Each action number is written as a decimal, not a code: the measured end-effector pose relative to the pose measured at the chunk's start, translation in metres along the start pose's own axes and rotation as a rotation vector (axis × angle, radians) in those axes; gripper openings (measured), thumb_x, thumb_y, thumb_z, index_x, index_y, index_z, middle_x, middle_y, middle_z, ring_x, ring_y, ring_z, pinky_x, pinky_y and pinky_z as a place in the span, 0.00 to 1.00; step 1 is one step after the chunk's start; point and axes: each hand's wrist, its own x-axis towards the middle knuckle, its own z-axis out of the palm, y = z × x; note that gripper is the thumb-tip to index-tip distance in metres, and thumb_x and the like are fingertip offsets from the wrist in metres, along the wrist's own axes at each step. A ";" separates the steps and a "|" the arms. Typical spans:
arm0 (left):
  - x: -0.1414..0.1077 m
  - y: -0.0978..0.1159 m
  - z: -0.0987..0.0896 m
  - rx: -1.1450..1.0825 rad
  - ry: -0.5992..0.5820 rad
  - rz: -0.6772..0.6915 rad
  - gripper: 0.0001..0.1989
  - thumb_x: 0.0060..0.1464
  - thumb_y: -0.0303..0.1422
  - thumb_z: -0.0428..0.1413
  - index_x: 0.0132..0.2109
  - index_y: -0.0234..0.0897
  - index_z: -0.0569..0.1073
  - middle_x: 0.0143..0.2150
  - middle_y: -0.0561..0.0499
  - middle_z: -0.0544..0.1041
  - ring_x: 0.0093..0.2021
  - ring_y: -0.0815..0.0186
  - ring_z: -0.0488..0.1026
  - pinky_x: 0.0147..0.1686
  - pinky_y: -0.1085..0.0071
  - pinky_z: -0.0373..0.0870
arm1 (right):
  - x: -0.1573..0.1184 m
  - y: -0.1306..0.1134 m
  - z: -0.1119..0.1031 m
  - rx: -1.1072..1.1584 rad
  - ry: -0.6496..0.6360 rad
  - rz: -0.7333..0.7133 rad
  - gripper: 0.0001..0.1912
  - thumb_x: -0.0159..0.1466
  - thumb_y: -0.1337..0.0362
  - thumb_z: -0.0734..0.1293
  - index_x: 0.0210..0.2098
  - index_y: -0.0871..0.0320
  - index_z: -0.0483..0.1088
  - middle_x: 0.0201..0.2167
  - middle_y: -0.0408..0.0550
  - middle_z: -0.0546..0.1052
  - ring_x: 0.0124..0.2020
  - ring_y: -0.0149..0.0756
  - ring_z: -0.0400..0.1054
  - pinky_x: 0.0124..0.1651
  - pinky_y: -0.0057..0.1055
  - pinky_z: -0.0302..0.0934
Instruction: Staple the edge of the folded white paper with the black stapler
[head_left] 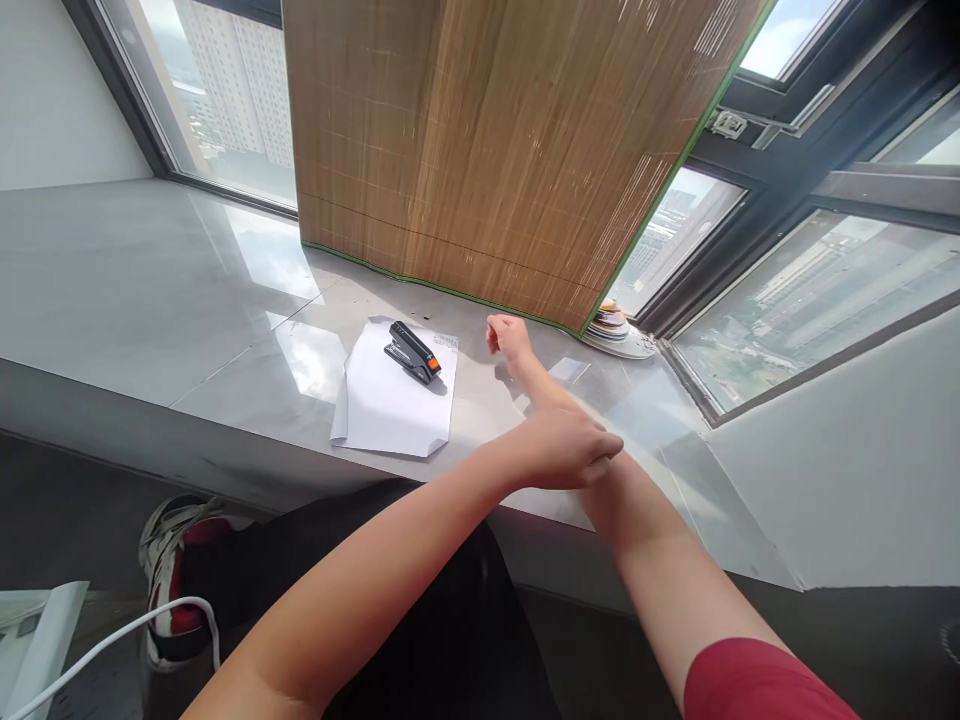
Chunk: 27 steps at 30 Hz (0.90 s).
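Observation:
A black stapler (413, 352) with an orange part at its near end lies tilted on white paper sheets (390, 412) with curled corners. To the right of the paper, my right hand (508, 337) is curled into a loose fist above the grey ledge, and I see nothing in it. My left hand (574, 447) crosses over my right forearm and rests against it, its fingers curled in and partly hidden underneath.
Behind the paper a brown bamboo blind (465, 150) hangs down to the grey tiled ledge (217, 310). A stack of round items (611, 325) sits by the window corner at the right. A white cable (127, 630) runs at the lower left near a shoe (176, 560).

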 end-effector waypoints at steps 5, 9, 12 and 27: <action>-0.010 -0.010 -0.012 0.098 0.002 -0.251 0.13 0.66 0.31 0.52 0.30 0.42 0.65 0.29 0.48 0.74 0.28 0.60 0.67 0.28 0.63 0.52 | -0.090 0.040 -0.134 -0.401 0.040 0.112 0.27 0.64 0.59 0.70 0.18 0.52 0.49 0.15 0.38 0.53 0.22 0.29 0.44 0.28 0.33 0.42; -0.016 -0.017 -0.024 0.143 0.106 -0.446 0.11 0.66 0.28 0.50 0.34 0.42 0.72 0.32 0.49 0.78 0.33 0.59 0.72 0.31 0.64 0.56 | -0.140 0.062 -0.172 -0.857 0.211 0.161 0.20 0.65 0.63 0.64 0.18 0.54 0.57 0.17 0.41 0.59 0.24 0.32 0.51 0.31 0.34 0.42; -0.020 -0.022 -0.030 0.143 0.205 -0.623 0.13 0.65 0.27 0.49 0.36 0.42 0.75 0.32 0.49 0.78 0.34 0.59 0.72 0.33 0.64 0.58 | -0.146 0.061 -0.164 -1.048 0.138 0.167 0.16 0.67 0.64 0.63 0.22 0.56 0.67 0.21 0.46 0.70 0.27 0.35 0.59 0.33 0.34 0.43; -0.112 -0.122 -0.110 0.280 0.384 -1.236 0.23 0.63 0.45 0.58 0.62 0.42 0.75 0.68 0.35 0.64 0.66 0.42 0.69 0.65 0.52 0.66 | -0.133 0.065 -0.167 -0.889 0.128 0.148 0.14 0.64 0.64 0.63 0.21 0.55 0.66 0.20 0.44 0.68 0.27 0.35 0.58 0.33 0.34 0.43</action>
